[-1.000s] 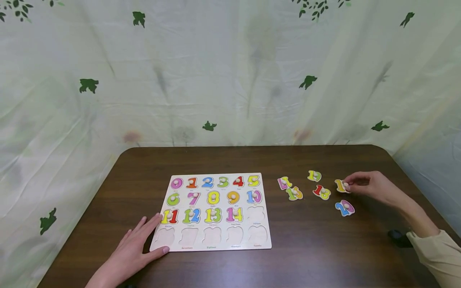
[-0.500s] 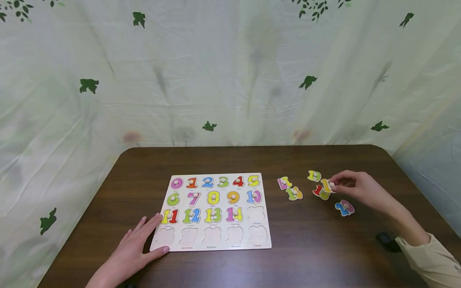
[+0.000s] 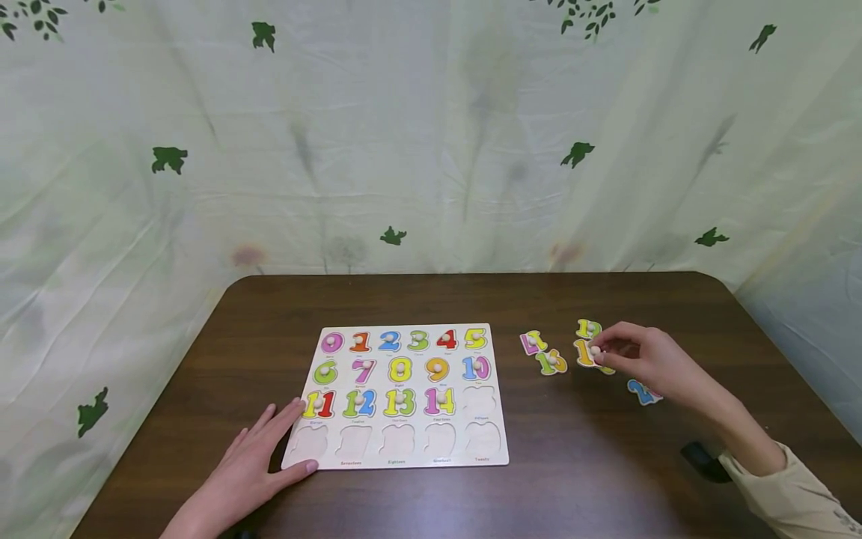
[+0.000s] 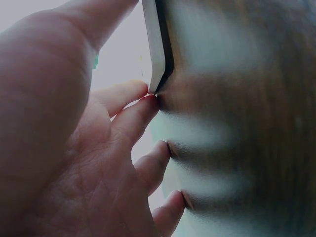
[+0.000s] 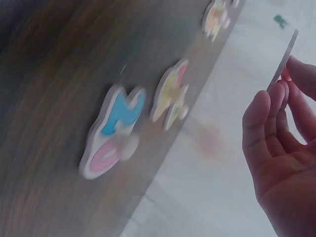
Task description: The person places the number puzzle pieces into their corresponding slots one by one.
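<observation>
My right hand [image 3: 649,363] pinches a number puzzle piece [image 3: 584,352] by its knob. A yellow 1 shows on it; the other digit is hidden by the fingers. The right wrist view has this piece edge-on between the fingertips, raised above the table. It overlaps the red-and-yellow 18 piece in the head view, just below the 19 piece [image 3: 588,328]. My left hand [image 3: 245,468] lies with spread fingers at the left edge of the white number board [image 3: 498,430], thumb on its lower left corner. Pieces 0 to 14 sit in the board; the lower recesses are bare.
Left of the held piece lie a pink-and-yellow piece [image 3: 533,342] and a green-and-orange piece [image 3: 551,362]. A 20 piece [image 5: 116,131] lies under the right hand's side. The brown table [image 3: 572,479] ends at a patterned curtain [image 3: 431,150] behind.
My right hand has lifted the yellow-1 puzzle piece from the right of the group and carried it left, over the 18. The left hand stays on the board.
</observation>
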